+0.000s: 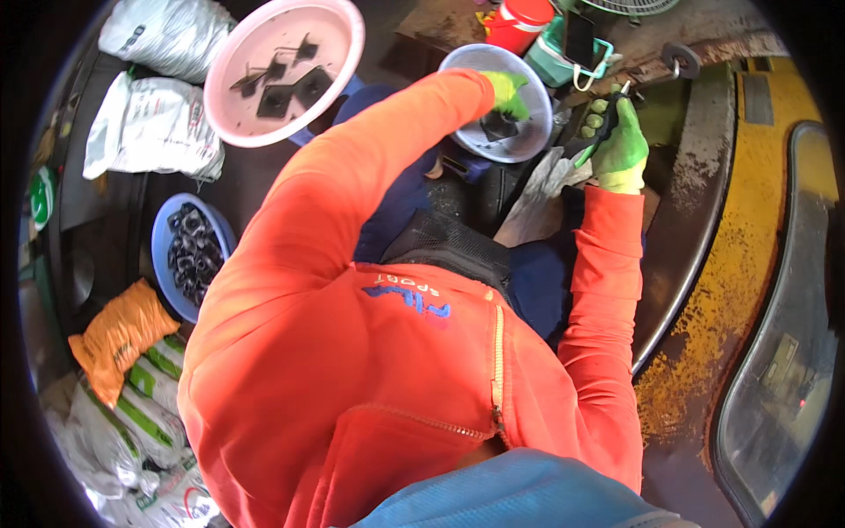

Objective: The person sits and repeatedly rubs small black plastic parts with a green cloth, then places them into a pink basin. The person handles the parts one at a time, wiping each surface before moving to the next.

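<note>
My left hand [509, 93], in a yellow-green glove, reaches down into a pale lavender basin [539, 141]. A black plastic part [499, 126] lies in the basin just under its fingers; whether they grip it cannot be made out. At the right, my right hand [621, 145], gloved in the same green, is closed around a slim tool [625, 88] with a pale pointed tip, its kind unclear. A dark piece [602, 132] shows beside those fingers, next to several round greenish things [595, 113].
A pink basin [231, 114] at the far left holds several black parts. Below it, a blue basin [167, 282] is full of small black pieces. White sacks [150, 128] and an orange bag [123, 334] line the left. A red container [519, 25], teal basket [550, 55] and rusty yellow machine [704, 326] stand right.
</note>
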`<move>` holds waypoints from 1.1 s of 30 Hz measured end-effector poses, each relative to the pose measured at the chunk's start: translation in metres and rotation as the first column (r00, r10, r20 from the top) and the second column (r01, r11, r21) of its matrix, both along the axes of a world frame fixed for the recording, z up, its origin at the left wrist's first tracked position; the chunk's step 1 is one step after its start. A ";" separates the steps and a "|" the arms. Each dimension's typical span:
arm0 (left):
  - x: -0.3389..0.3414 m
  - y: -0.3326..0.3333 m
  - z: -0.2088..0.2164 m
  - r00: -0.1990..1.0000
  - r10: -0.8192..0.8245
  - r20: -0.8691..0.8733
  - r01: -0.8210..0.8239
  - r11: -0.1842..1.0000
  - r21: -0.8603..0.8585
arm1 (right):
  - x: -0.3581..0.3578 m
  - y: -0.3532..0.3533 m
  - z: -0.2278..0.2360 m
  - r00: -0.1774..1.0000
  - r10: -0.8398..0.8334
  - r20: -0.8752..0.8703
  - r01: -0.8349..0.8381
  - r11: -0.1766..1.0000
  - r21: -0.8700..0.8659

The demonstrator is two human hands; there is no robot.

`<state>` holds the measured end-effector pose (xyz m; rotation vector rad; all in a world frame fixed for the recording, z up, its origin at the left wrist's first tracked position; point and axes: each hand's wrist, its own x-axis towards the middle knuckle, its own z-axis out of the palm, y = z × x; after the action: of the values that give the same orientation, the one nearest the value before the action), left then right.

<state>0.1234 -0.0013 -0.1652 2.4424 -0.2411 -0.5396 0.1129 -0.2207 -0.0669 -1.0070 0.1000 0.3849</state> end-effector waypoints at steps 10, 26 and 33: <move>0.030 -0.024 -0.057 0.953 0.090 0.290 -0.094 0.996 0.001 | -0.007 -0.011 0.005 0.977 -0.088 0.192 0.159 0.904 -0.397; -0.062 -0.062 0.114 0.846 0.532 -0.043 -0.133 0.132 -0.982 | -0.021 0.026 -0.018 0.600 0.363 0.713 0.425 0.610 -0.669; -0.069 -0.056 0.118 0.828 0.549 0.112 -0.054 0.277 -0.959 | -0.034 0.035 0.024 0.511 0.568 0.645 0.349 0.549 -0.759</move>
<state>0.0540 -0.0571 -0.0469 1.2891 -0.1559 0.3388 0.0787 -0.1853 -0.0426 -2.1276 -0.8403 -0.1471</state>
